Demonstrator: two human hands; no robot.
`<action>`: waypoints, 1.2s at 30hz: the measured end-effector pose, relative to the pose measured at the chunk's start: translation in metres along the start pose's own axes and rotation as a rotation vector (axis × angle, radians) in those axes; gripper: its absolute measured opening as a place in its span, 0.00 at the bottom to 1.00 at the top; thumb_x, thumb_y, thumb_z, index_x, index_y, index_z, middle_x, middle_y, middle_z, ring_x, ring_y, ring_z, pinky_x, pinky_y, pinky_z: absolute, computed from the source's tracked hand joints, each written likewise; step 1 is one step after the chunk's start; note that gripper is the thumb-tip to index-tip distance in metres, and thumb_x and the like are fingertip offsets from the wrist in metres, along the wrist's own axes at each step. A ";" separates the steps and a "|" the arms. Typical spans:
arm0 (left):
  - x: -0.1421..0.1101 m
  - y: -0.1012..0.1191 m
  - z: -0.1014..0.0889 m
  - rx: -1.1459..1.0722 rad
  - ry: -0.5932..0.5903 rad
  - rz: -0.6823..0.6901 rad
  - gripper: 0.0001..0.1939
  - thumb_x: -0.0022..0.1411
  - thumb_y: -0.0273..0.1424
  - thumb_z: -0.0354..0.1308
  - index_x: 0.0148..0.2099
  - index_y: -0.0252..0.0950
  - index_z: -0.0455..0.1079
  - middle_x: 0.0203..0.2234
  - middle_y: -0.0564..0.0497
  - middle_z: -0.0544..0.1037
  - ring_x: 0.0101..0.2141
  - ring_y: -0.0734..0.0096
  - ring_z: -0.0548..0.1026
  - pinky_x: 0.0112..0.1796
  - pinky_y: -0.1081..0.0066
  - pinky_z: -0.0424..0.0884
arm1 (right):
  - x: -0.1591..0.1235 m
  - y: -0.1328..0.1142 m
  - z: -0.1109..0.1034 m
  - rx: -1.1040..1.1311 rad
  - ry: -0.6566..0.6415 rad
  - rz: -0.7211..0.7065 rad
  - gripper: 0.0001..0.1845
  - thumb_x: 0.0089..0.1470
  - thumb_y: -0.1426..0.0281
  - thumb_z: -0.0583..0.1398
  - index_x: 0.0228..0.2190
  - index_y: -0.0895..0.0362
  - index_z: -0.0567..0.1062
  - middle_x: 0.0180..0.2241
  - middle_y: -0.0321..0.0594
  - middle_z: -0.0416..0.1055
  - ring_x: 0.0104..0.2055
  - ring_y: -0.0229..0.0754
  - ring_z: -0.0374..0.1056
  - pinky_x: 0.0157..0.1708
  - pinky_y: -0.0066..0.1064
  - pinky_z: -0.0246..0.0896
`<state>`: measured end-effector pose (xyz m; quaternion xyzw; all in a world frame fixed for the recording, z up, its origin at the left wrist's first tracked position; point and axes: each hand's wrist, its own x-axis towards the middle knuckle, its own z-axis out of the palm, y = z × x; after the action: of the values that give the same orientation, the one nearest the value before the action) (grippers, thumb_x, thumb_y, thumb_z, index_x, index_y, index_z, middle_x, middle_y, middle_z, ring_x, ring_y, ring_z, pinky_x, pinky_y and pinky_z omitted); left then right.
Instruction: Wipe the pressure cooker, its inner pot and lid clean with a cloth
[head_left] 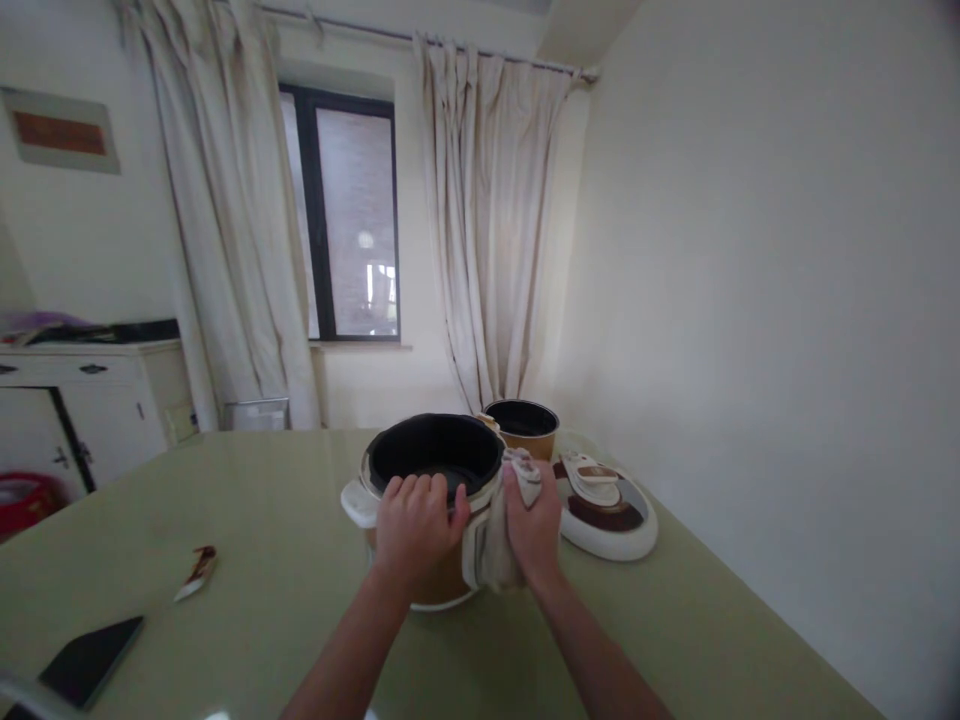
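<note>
A pressure cooker body (435, 590) with its lid off stands on the table, its dark round inside facing up. My left hand (420, 520) is closed over the near rim, fingers curled inward and thumb to the right. On the cooker's right side my right hand (536, 515) grips a light-coloured cloth (499, 550), bunched against the outer wall. To the right lies the white and brown lid (611, 510). Behind the cooker stands a separate inner pot (523, 420) with a dark inside.
The pale green table (277, 520) meets a white wall on the right. At the left lie a dark flat device (94, 655) and a small brown-and-white object (199, 572). A white cabinet (112, 400) and a red basin (30, 500) are beyond the left edge.
</note>
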<state>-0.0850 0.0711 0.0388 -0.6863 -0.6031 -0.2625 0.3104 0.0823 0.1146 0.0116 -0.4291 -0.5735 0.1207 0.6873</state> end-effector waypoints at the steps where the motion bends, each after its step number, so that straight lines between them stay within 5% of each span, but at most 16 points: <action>1: 0.002 0.004 0.000 0.003 -0.022 -0.017 0.20 0.75 0.39 0.47 0.31 0.39 0.71 0.25 0.43 0.78 0.32 0.54 0.77 0.38 0.56 0.64 | -0.010 -0.005 0.003 -0.017 -0.008 -0.088 0.13 0.62 0.57 0.63 0.39 0.53 0.75 0.40 0.43 0.77 0.44 0.50 0.72 0.49 0.44 0.67; 4: 0.004 0.006 -0.004 -0.008 -0.082 -0.015 0.20 0.76 0.35 0.44 0.34 0.39 0.72 0.27 0.43 0.78 0.33 0.53 0.77 0.38 0.56 0.65 | -0.031 -0.010 0.004 -0.039 -0.072 -0.307 0.10 0.59 0.62 0.67 0.41 0.52 0.77 0.44 0.45 0.76 0.49 0.52 0.71 0.52 0.46 0.66; 6: 0.005 -0.003 -0.010 -0.052 -0.115 0.034 0.20 0.76 0.33 0.42 0.37 0.38 0.73 0.30 0.43 0.79 0.34 0.54 0.78 0.38 0.55 0.66 | -0.022 -0.001 0.002 0.000 -0.087 -0.301 0.10 0.58 0.62 0.67 0.40 0.53 0.77 0.44 0.46 0.76 0.49 0.52 0.71 0.53 0.46 0.66; 11: 0.007 -0.058 -0.021 -0.239 -0.153 0.231 0.18 0.75 0.46 0.52 0.46 0.39 0.76 0.44 0.44 0.84 0.49 0.52 0.79 0.53 0.53 0.67 | 0.038 0.035 0.001 0.109 -0.085 0.250 0.19 0.58 0.51 0.65 0.34 0.55 0.77 0.35 0.43 0.79 0.40 0.51 0.73 0.46 0.44 0.67; 13: 0.008 -0.076 -0.021 -0.276 -0.215 0.249 0.23 0.70 0.54 0.56 0.42 0.40 0.77 0.41 0.45 0.84 0.46 0.51 0.80 0.52 0.53 0.68 | 0.040 0.038 0.004 0.134 -0.096 0.315 0.20 0.59 0.50 0.63 0.34 0.55 0.77 0.34 0.43 0.79 0.39 0.51 0.74 0.44 0.43 0.67; 18: 0.006 -0.070 -0.018 -0.243 -0.282 0.209 0.22 0.71 0.52 0.56 0.39 0.38 0.78 0.34 0.45 0.84 0.40 0.49 0.81 0.46 0.53 0.69 | -0.015 0.009 0.005 -0.082 0.051 -0.113 0.11 0.64 0.59 0.61 0.35 0.53 0.72 0.36 0.39 0.71 0.41 0.46 0.68 0.44 0.39 0.63; 22: 0.002 -0.044 -0.026 -0.238 -0.310 0.137 0.23 0.72 0.51 0.54 0.42 0.38 0.78 0.37 0.44 0.85 0.42 0.46 0.81 0.47 0.51 0.68 | -0.022 0.000 -0.004 -0.155 -0.028 -0.346 0.08 0.61 0.63 0.63 0.36 0.53 0.72 0.37 0.40 0.69 0.42 0.47 0.67 0.44 0.39 0.63; 25: 0.004 -0.045 -0.036 -0.369 -0.342 0.123 0.22 0.72 0.52 0.55 0.46 0.40 0.78 0.41 0.46 0.85 0.44 0.50 0.82 0.49 0.53 0.68 | 0.014 0.014 -0.011 -0.077 -0.065 -0.152 0.11 0.62 0.58 0.61 0.35 0.53 0.71 0.35 0.39 0.71 0.40 0.47 0.68 0.45 0.40 0.64; 29: 0.011 -0.072 -0.041 -0.575 -0.367 0.202 0.20 0.75 0.48 0.51 0.51 0.43 0.77 0.46 0.50 0.84 0.48 0.59 0.80 0.53 0.60 0.68 | 0.044 0.027 -0.012 -0.020 -0.087 0.196 0.17 0.61 0.52 0.60 0.33 0.53 0.71 0.32 0.39 0.74 0.37 0.48 0.70 0.43 0.42 0.64; 33: 0.009 -0.087 -0.027 -0.523 -0.237 0.149 0.28 0.78 0.42 0.40 0.30 0.39 0.72 0.26 0.50 0.78 0.33 0.62 0.77 0.49 0.57 0.68 | 0.008 -0.003 -0.007 -0.130 -0.028 -0.137 0.11 0.63 0.58 0.59 0.35 0.53 0.69 0.37 0.42 0.71 0.41 0.49 0.67 0.45 0.42 0.62; 36: 0.003 -0.082 -0.016 -0.516 -0.175 0.107 0.28 0.77 0.40 0.39 0.27 0.40 0.67 0.23 0.50 0.75 0.31 0.61 0.75 0.45 0.57 0.69 | -0.026 -0.039 0.003 -0.321 -0.159 -0.492 0.09 0.60 0.61 0.61 0.38 0.53 0.71 0.42 0.45 0.71 0.44 0.52 0.65 0.45 0.45 0.58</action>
<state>-0.1656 0.0673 0.0609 -0.7935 -0.5037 -0.3306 0.0856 0.0588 0.0754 0.0227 -0.3698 -0.7238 -0.1083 0.5724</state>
